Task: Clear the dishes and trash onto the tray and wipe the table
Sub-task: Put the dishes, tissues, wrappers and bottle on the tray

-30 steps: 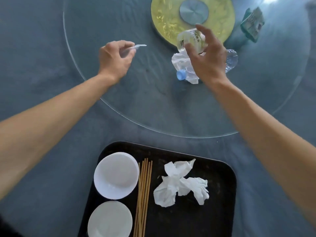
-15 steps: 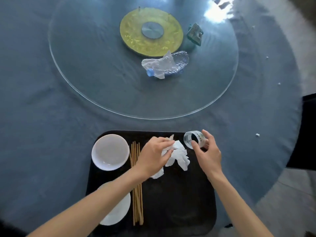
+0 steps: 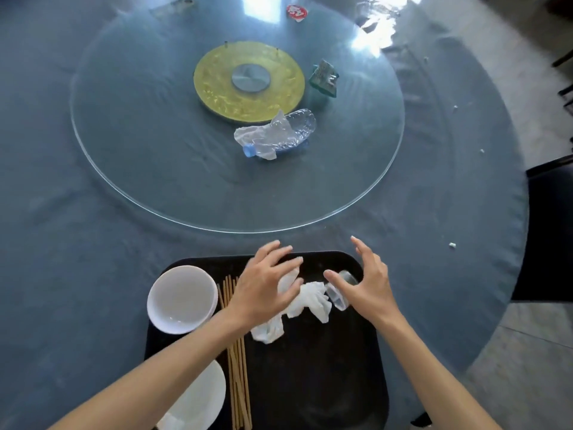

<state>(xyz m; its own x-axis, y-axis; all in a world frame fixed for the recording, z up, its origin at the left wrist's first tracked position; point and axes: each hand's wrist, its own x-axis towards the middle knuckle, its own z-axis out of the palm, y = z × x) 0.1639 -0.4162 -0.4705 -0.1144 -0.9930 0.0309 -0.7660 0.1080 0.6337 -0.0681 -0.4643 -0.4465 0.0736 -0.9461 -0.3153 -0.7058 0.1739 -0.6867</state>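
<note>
A black tray (image 3: pixel 310 383) lies at the table's near edge. On it are a white bowl (image 3: pixel 181 297), a white plate (image 3: pixel 201 395), a bundle of wooden chopsticks (image 3: pixel 237 383), crumpled white napkins (image 3: pixel 305 301) and a small clear glass cup (image 3: pixel 339 290) on its side. My left hand (image 3: pixel 265 285) hovers open over the napkins. My right hand (image 3: pixel 369 279) is open just right of the cup, fingers spread. On the glass turntable (image 3: pixel 155 156) lie a crushed plastic bottle (image 3: pixel 279 135) and a green packet (image 3: pixel 324 77).
The round table carries a dark blue cloth (image 3: pixel 77 259). A yellow disc (image 3: pixel 248 80) marks the turntable's centre. A red-and-white lid (image 3: pixel 297 9) lies at the far rim. White crumbs (image 3: pixel 452 244) dot the cloth at right. A dark chair (image 3: pixel 548 228) stands at right.
Both hands came back from the turntable to the tray. The right hand let go of the glass cup, which now lies on the tray. The left hand opened over the napkins.
</note>
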